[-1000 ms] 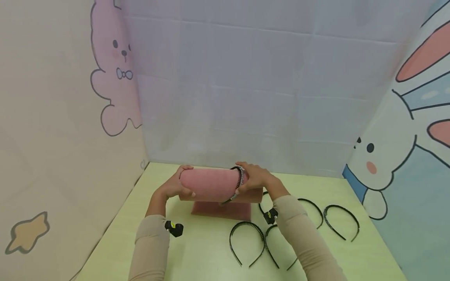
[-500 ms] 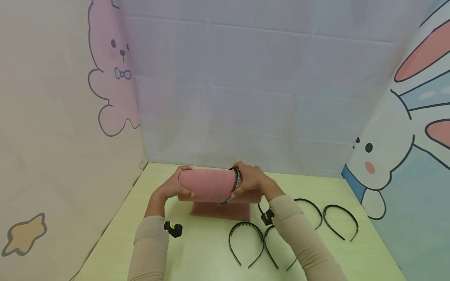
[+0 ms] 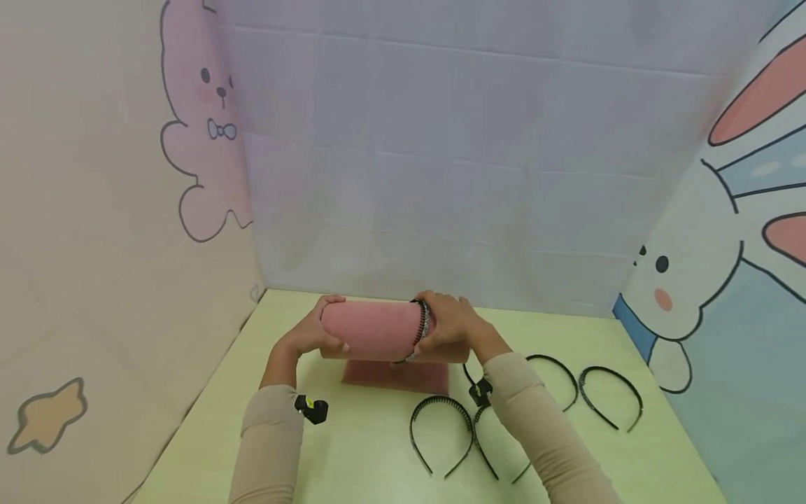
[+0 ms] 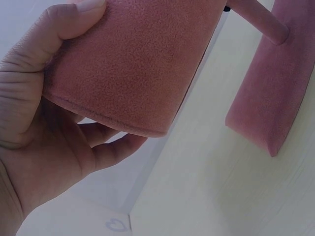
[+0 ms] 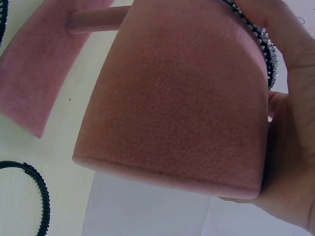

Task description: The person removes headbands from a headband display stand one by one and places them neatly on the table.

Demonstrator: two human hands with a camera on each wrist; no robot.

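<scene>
A pink velvet headband stand [image 3: 371, 329] has a horizontal roll on a short post [image 5: 98, 19] above a flat base [image 3: 397, 376]. My left hand [image 3: 313, 332] grips the roll's left end, thumb [image 4: 81, 17] on the near face and fingers reaching round behind the end. A black toothed headband with silvery sparkle [image 3: 424, 325] sits over the roll, right of its middle. With thumb in front and fingers at the top, my right hand [image 3: 450, 323] holds that headband against the roll. Its palm side covers part of the roll's right end.
Several black headbands lie on the pale table [image 3: 359, 448]: one in front of the stand [image 3: 412, 427], one at far right [image 3: 630, 388], others partly hidden by the right forearm [image 3: 548, 427]. A white sheet [image 3: 403, 175] hangs behind; printed walls flank the table.
The headband on the roll has slid slightly left along it, together with my right hand. My left hand keeps its grip on the roll's left end.
</scene>
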